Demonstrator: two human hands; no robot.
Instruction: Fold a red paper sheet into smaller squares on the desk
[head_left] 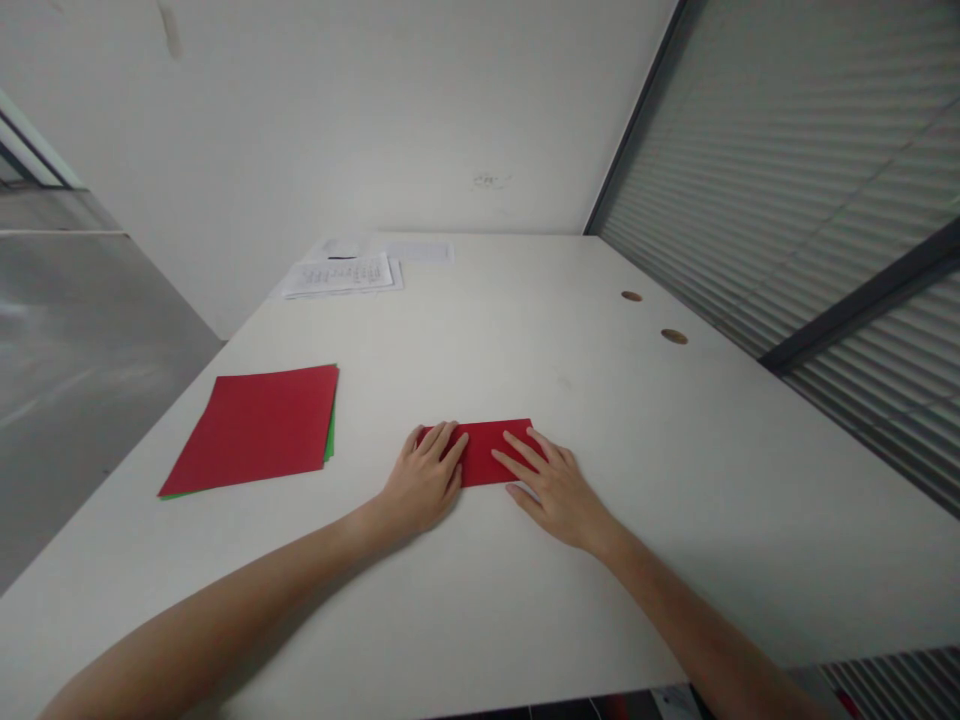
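Observation:
A folded red paper [484,450] lies flat on the white table [675,480] in front of me. My left hand [424,480] rests on its left end, fingers stretched flat and close together. My right hand [551,485] presses on its right end with fingers spread out flat. Both hands lie palm down; neither one grips anything.
A stack of red paper sheets [255,428] with a green sheet [331,432] showing at its edge lies to the left. Printed white papers [341,275] sit at the far end by the wall. Two cable holes [673,336] are at the right, near window blinds [810,200].

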